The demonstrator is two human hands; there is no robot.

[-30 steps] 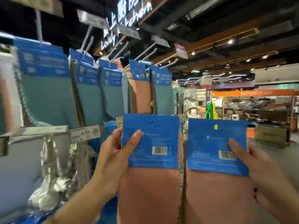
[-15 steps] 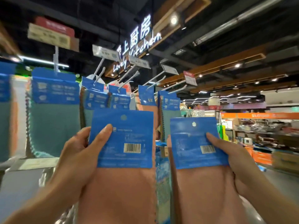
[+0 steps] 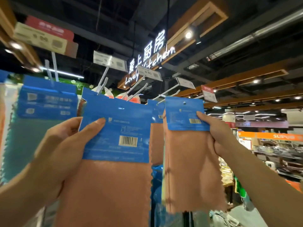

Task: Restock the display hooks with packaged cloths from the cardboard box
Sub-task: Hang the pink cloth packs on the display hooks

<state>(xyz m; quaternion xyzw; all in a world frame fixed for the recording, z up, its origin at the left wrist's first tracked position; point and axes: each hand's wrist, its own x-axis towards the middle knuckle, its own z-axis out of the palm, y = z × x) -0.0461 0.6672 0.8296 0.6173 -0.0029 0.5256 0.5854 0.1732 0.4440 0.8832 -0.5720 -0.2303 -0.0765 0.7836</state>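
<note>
Biggest thing in view is your left pack (image 3: 114, 161). It's a salmon cloth standing upright, long axis straight up and down, with the blue header card on top, the barcode side facing you and the cloth hanging below. Your left hand (image 3: 62, 149) has its grip clamped on the card's left edge, thumb flat across the front and fingers tucked behind, so the pack sits just right of the grip.

The right pack (image 3: 185, 161) looks the same but is held a bit farther out. It's also upright, with the hang hole at the top. Your right hand (image 3: 214, 133) pinches the card's right edge with the thumb near the barcode, so that pack hangs left of the grip.

A teal cloth (image 3: 32, 145) hangs at far left. The white hooks (image 3: 102, 81) stick out above and behind both packs, each with price tags (image 3: 149, 73) at the tip. Neither pack is on a hook yet.
</note>
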